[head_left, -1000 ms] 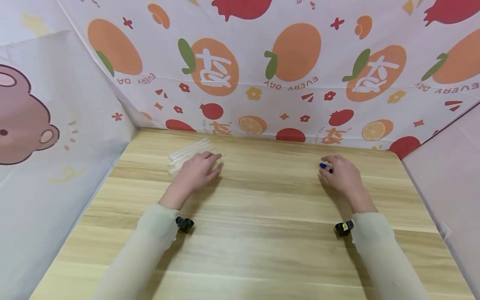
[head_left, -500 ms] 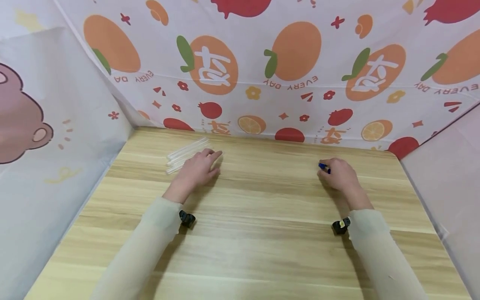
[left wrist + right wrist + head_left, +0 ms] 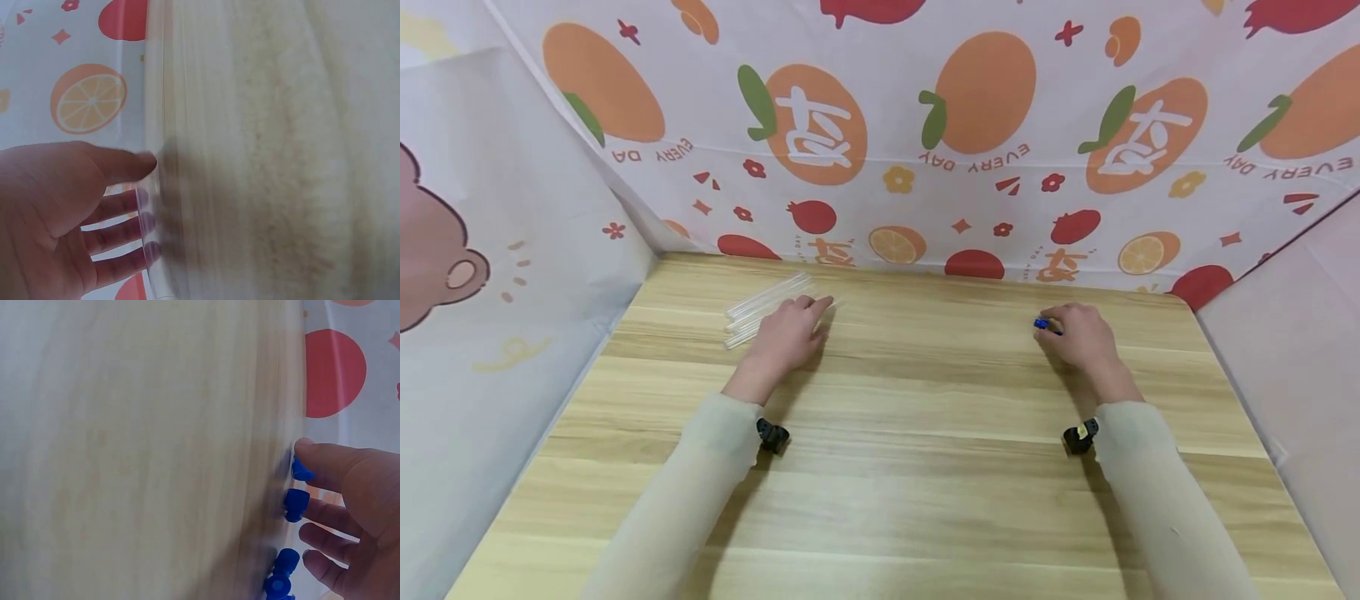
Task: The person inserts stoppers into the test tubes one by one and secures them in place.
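My left hand (image 3: 784, 337) is low over several clear plastic tubes (image 3: 767, 298) at the back left of the table, partly covering them. In the left wrist view one clear tube (image 3: 150, 240) crosses in front of the fingertips, and the thumb stands apart above them. At the back right, my right hand (image 3: 1081, 337) is close over small blue plastic pieces (image 3: 1041, 323). From the right wrist, a knobbed blue piece (image 3: 297, 503) shows between thumb and fingers, and another blue cluster (image 3: 278, 581) lies near the lowest finger. The thumb overlaps one more piece. Both hands have loose, spread fingers.
The wood-grain table (image 3: 910, 467) spans between both forearms. A fruit-print cloth (image 3: 895, 167) hangs along its back edge. A pale cloth with a cartoon bear (image 3: 430, 242) bounds the left side. Each wrist carries a small black camera, such as the right camera (image 3: 1079, 437).
The head view has shifted slightly, so the scene sits a little further left and higher. Both hands stay at the tubes and the blue pieces with almost no movement.
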The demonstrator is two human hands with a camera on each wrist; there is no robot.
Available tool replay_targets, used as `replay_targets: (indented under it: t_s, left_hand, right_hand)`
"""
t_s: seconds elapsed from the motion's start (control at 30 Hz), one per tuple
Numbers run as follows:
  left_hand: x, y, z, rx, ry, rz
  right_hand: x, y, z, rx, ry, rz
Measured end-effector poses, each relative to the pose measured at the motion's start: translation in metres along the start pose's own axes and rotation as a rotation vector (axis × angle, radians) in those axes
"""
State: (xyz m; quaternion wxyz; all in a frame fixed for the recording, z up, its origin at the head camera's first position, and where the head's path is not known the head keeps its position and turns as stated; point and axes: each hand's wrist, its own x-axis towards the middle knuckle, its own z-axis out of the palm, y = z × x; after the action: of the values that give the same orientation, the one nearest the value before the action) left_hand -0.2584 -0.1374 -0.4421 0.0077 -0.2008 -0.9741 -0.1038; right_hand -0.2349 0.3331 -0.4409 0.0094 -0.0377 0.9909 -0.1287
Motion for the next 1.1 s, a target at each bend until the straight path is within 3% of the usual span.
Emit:
replay_targets:
  t_s: [0.23, 0.63, 0.8, 1.1]
  left_hand:
    - [-0.001, 0.001, 0.000, -0.011, 0.057, -0.024]
    - [-0.004, 0.003, -0.002, -0.098, 0.029, -0.070]
    - [-0.008, 0.006, -0.006, -0.236, 0.012, -0.065]
    - [-0.023, 0.020, -0.008, -0.623, -0.041, -0.041]
  right_hand:
    - [0.001, 0.005, 0.002, 0.052, -0.004, 0.055]
    - [-0.001, 0.007, 0.003, 0.085, 0.010, 0.071]
    - [-0.004, 0.003, 0.001, 0.153, 0.032, 0.082]
    - [-0.011, -0.025, -0.003, 0.410, 0.060, 0.082]
